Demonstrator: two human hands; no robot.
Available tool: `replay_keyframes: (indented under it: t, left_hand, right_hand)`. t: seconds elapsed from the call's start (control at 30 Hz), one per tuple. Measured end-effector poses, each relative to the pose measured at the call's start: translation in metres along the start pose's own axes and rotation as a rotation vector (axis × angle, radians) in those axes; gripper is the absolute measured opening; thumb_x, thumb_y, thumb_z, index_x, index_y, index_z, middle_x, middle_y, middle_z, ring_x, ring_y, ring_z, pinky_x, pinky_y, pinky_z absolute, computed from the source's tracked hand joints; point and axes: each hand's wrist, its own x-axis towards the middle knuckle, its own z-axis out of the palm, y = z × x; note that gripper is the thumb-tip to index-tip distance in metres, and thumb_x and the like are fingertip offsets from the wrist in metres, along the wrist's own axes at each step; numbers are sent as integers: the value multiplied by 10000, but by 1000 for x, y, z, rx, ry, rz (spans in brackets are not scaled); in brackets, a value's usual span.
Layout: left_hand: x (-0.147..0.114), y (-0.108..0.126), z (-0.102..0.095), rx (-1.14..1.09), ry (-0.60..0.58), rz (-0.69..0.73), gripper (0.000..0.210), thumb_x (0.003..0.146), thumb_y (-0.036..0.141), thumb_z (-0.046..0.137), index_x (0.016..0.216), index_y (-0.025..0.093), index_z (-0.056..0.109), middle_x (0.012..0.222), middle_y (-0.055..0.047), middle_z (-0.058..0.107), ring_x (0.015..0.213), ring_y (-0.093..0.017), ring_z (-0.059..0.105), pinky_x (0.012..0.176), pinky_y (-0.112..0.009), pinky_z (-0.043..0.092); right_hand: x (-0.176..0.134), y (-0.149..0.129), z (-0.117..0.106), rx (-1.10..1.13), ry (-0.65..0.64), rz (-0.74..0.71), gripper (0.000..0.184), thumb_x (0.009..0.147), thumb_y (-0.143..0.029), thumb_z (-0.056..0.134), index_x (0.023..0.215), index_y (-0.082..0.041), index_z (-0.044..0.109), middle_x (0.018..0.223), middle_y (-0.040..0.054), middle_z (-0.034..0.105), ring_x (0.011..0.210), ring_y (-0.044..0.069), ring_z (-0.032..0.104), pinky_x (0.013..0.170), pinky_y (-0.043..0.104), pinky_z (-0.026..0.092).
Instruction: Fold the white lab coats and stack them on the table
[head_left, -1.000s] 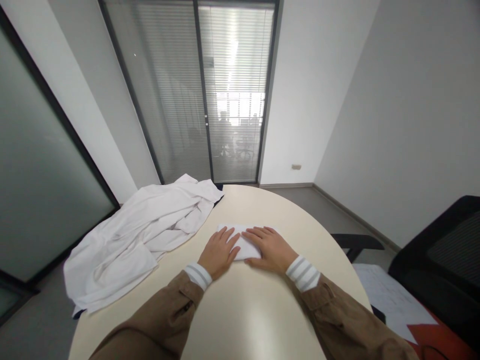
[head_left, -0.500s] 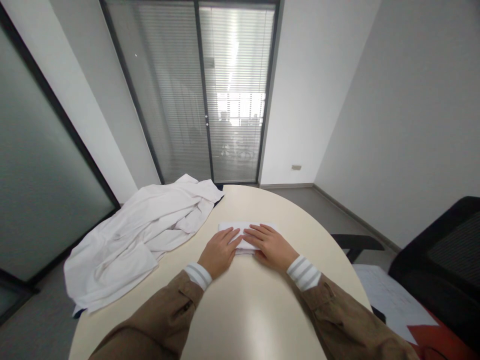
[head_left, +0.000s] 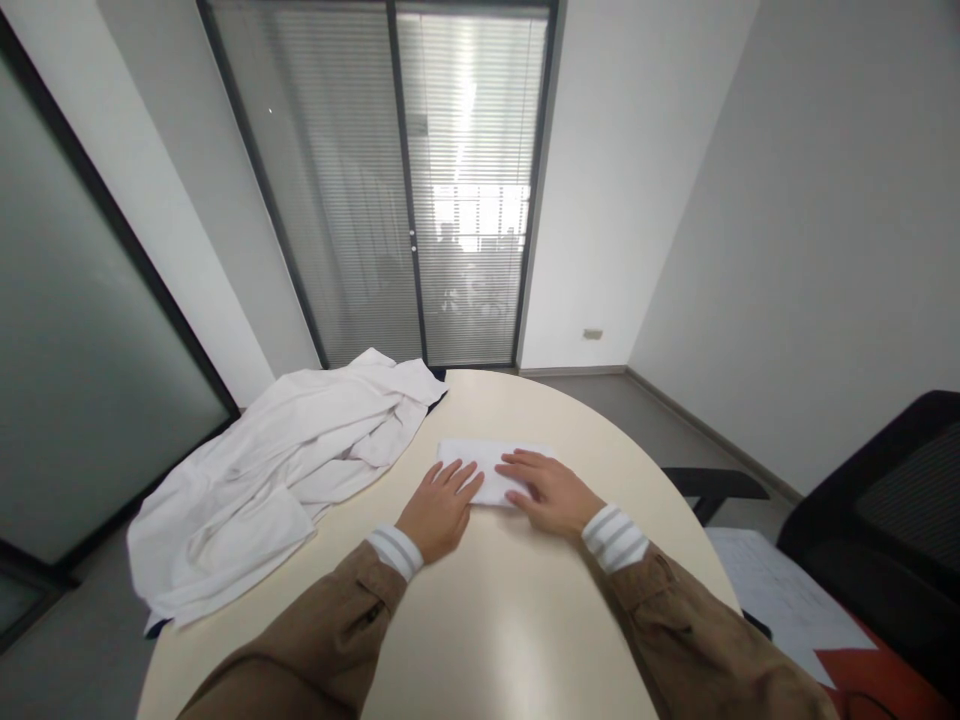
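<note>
A white folded cloth (head_left: 491,488) lies flat on the round cream table, right in front of me. My left hand (head_left: 441,510) rests on its near left part, fingers stretched out and a little apart. On the right part of the cloth lies my right hand (head_left: 553,492), fingers extended, thumb spread away from them. Both palms face down, and neither hand grips the fabric. Parts of the cloth are hidden beneath the fingers.
A large rumpled white cloth (head_left: 270,480) covers the table's left side and hangs over its edge. To the right stand a black chair (head_left: 892,500), its armrest near the table (head_left: 517,640), and white papers (head_left: 787,590) on something red. A glass door (head_left: 472,180) with blinds is behind.
My right hand has slid slightly to the right, its thumb parting from the fingers. My left hand has moved a little nearer to me, showing more of the folded cloth between the hands.
</note>
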Motion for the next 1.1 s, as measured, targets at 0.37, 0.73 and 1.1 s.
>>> replay_keyframes:
  t: [0.37,0.73,1.1]
  left_hand:
    - [0,-7,9,-110,57,-162,531,907,188,545,1433,255,509,1508,-100,469,1421,-314,365,1130,-531,378]
    - [1,-6,6,-57,-12,-213,570,902,134,519,1454,272,482,1524,-68,450,1426,-289,362,1151,-492,369]
    - [-2,-3,4,-35,-77,-162,480,1031,408,342,1500,325,407,1591,-81,337,1472,-334,267,1116,-551,378]
  right_hand:
    - [-13,69,3,405,132,301,524,956,-558,451,1331,-224,599,1409,90,573,1311,267,510,1167,488,327]
    - [-22,102,11,504,127,229,463,817,-300,568,1264,-215,650,1425,78,565,1340,243,497,1191,460,299]
    - [-12,19,-16,-14,11,-114,637,803,-473,695,1397,-287,561,1532,97,439,1454,334,313,1184,604,183]
